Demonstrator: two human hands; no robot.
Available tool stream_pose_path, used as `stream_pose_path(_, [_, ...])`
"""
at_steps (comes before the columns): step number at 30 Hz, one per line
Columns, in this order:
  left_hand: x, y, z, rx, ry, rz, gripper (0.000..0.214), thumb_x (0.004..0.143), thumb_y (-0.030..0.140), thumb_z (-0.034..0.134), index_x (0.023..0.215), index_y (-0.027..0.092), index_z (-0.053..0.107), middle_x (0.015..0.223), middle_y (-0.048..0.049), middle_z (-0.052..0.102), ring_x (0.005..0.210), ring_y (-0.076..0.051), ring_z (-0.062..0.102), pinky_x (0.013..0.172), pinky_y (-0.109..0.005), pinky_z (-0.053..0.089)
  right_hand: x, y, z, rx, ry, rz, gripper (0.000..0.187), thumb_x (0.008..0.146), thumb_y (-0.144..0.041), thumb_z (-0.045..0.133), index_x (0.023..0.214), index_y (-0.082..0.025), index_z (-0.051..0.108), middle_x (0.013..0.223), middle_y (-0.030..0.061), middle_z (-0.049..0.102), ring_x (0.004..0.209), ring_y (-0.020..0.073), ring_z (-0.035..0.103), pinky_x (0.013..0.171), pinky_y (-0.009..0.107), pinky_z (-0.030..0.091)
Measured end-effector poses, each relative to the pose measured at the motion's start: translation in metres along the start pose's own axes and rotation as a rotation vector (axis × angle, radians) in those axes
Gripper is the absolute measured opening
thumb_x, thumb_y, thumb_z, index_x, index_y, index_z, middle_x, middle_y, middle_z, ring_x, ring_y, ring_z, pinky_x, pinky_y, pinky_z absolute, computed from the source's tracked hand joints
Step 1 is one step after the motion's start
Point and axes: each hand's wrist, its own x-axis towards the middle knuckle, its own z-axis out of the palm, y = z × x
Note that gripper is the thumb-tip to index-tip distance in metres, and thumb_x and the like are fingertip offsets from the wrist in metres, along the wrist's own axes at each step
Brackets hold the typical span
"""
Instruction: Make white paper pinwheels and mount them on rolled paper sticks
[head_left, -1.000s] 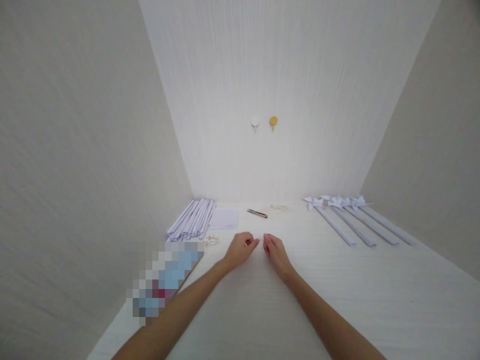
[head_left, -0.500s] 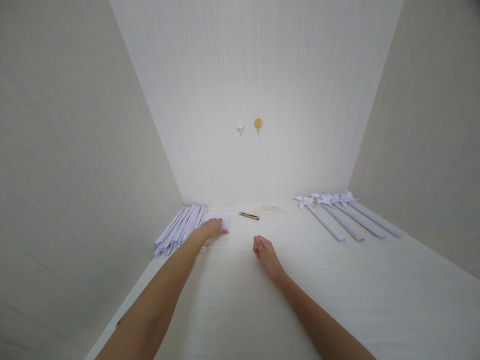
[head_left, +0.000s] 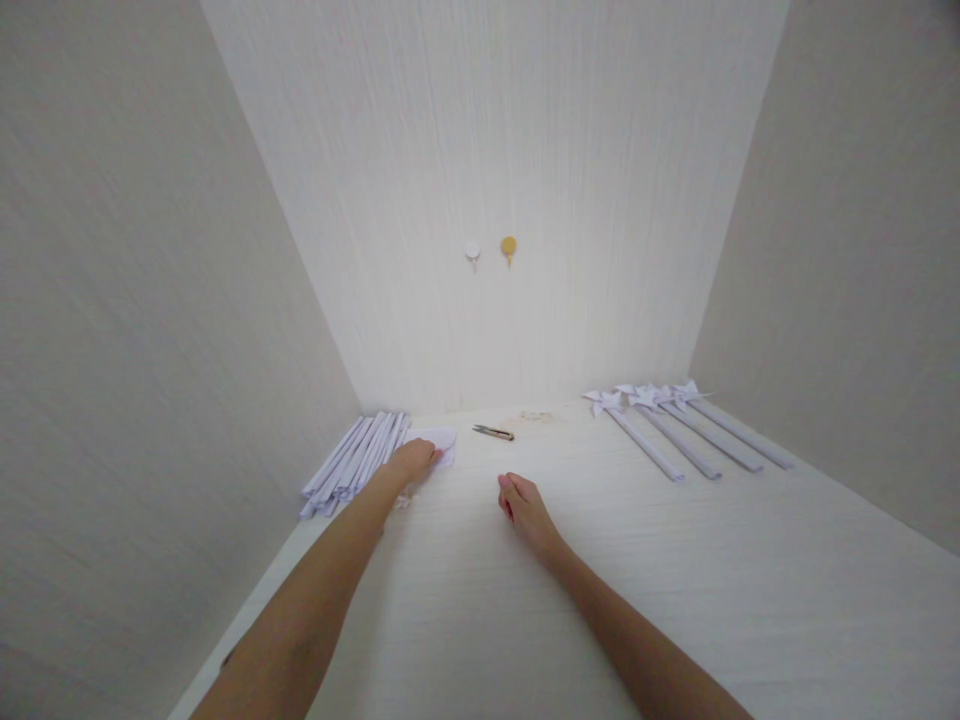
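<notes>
My left hand (head_left: 415,460) is at the small stack of white paper squares (head_left: 442,437), fingers drawn together at its near right edge. The top sheet curves up beside the fingertips, pinched between them. Just left of it lies a pile of rolled white paper sticks (head_left: 352,460). My right hand (head_left: 523,507) rests near the middle of the table, thumb and fingers closed together; whatever they may hold is hidden. Beyond it lies a pair of thread snips (head_left: 493,433), blades toward the left.
Several paper pinwheels (head_left: 645,440) on rolled sticks lie side by side at the right. Small pale bits (head_left: 403,500) sit below my left wrist, and brownish specks (head_left: 536,415) near the back wall. A white hook (head_left: 472,250) and a yellow hook (head_left: 509,246) are on that wall.
My left hand has drawn its fingers in, and the top sheet now bends up at its edge. My right hand stays closed in place. The view has shifted slightly.
</notes>
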Motion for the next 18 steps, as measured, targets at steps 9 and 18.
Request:
stream_pose_path(9, [-0.006,0.021,-0.01,-0.033,0.139,-0.169,0.037,0.08,0.016,0.028,0.088,0.009,0.064,0.096,-0.0202,0.064,0.091,-0.027,0.059,0.072,-0.034,0.044,-0.001,-0.005,-0.001,0.012,-0.017,0.004,0.045,0.074,-0.054,0.04,0.043,-0.021,0.036,0.039,-0.0053,0.036,0.041,0.0093,0.033,0.048,0.025,0.027])
stream_pose_path(18, [-0.015,0.035,-0.068,-0.693,0.486,-0.26,0.032,0.08,0.032,0.041,0.066,0.009,0.058,0.072,-0.0118,0.064,0.079,-0.023,0.06,0.068,-0.031,0.046,0.0,-0.003,0.0,0.191,0.011,0.057,0.044,0.069,-0.055,0.046,0.042,-0.02,0.041,0.037,-0.0045,0.039,0.04,0.0084,0.033,0.045,0.024,0.027])
